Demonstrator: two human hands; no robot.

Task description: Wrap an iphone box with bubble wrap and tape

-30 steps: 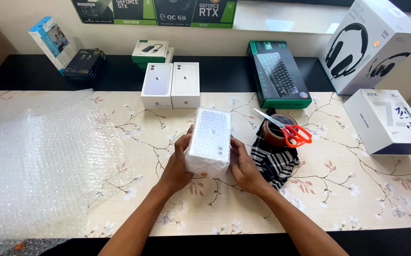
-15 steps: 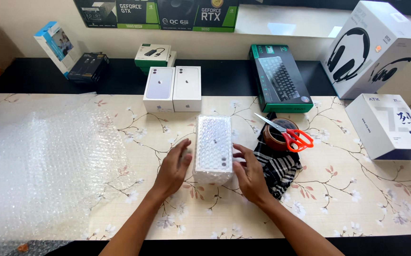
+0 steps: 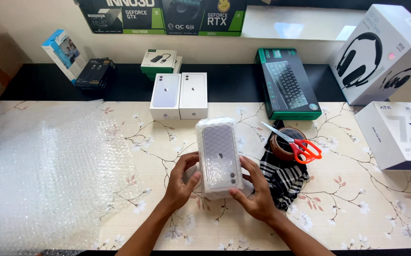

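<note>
A phone box wrapped in bubble wrap [image 3: 219,152] lies face up on the flowered table [image 3: 357,199], slightly tilted. My left hand [image 3: 181,182] grips its near left side, thumb on the front. On the near right corner sits my right hand [image 3: 255,192], fingers curled under the box's lower edge. Both hands hold the wrapped box at its near end.
A large bubble wrap sheet [image 3: 44,170] covers the table's left. Two white phone boxes [image 3: 179,95] stand behind. Right of my hands lie a striped cloth [image 3: 283,178], a tape roll [image 3: 281,142] with red scissors [image 3: 300,147], a keyboard box [image 3: 288,90], a headphone box [image 3: 385,52] and a white box [image 3: 397,135].
The wrapped box has come down from a raised tilt to lie flatter on the table, front face up. My hands have slid back to its near end.
</note>
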